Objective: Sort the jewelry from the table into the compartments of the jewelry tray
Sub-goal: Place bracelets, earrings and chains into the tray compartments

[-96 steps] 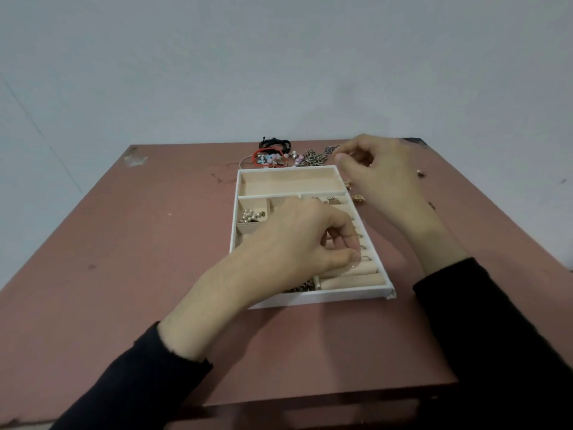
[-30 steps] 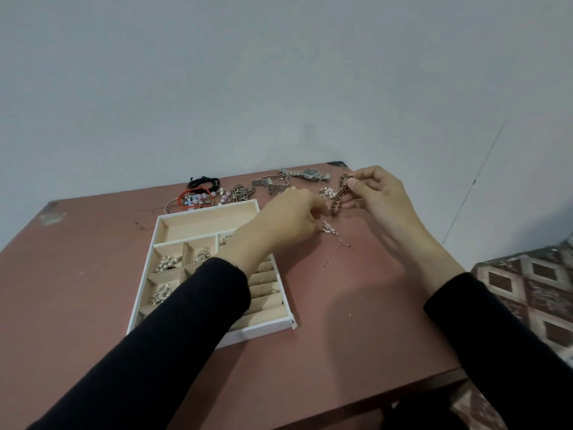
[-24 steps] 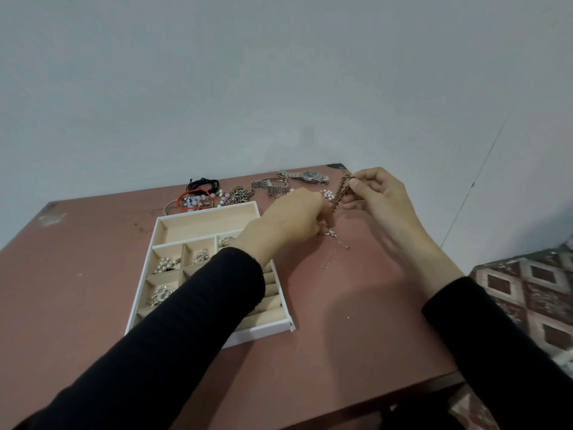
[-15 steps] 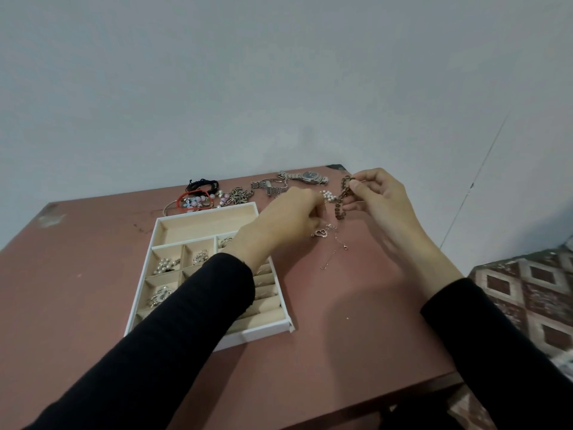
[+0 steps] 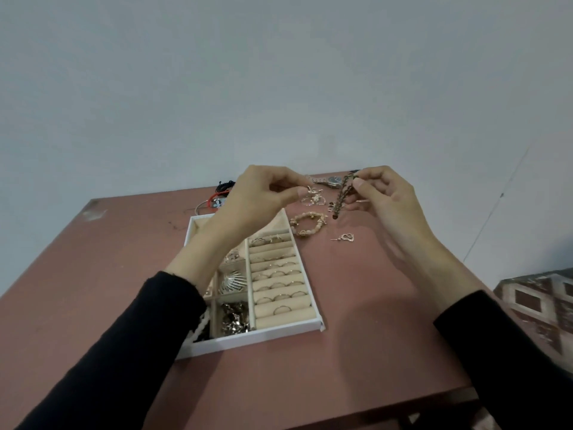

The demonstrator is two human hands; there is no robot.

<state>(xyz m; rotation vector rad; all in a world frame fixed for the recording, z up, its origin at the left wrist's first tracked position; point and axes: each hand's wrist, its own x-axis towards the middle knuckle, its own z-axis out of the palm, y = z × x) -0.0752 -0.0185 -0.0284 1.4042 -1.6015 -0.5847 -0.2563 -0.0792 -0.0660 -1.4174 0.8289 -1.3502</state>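
Left hand (image 5: 260, 197), frame center, is pinching a small gold piece (image 5: 312, 191) between thumb and forefinger; its type is too small to tell. Right hand (image 5: 389, 197), just right of it, is pinching the top of a dark bead chain (image 5: 342, 197), which is hanging above the table (image 5: 372, 305). Below the hands a pale bead bracelet (image 5: 308, 226) and a heart pendant (image 5: 347, 237) are lying on the table. A watch (image 5: 333, 180) is peeking out between the hands, its dial too small to read. A red band (image 5: 213, 200) is showing left of the left hand, partly hidden. The tray (image 5: 257, 339) is sitting lower center: white rim, beige lining, rings (image 5: 276, 280) lining the right-hand rolls, a silver fan brooch (image 5: 231, 282) in a middle cell. The left forearm is covering its left cells.
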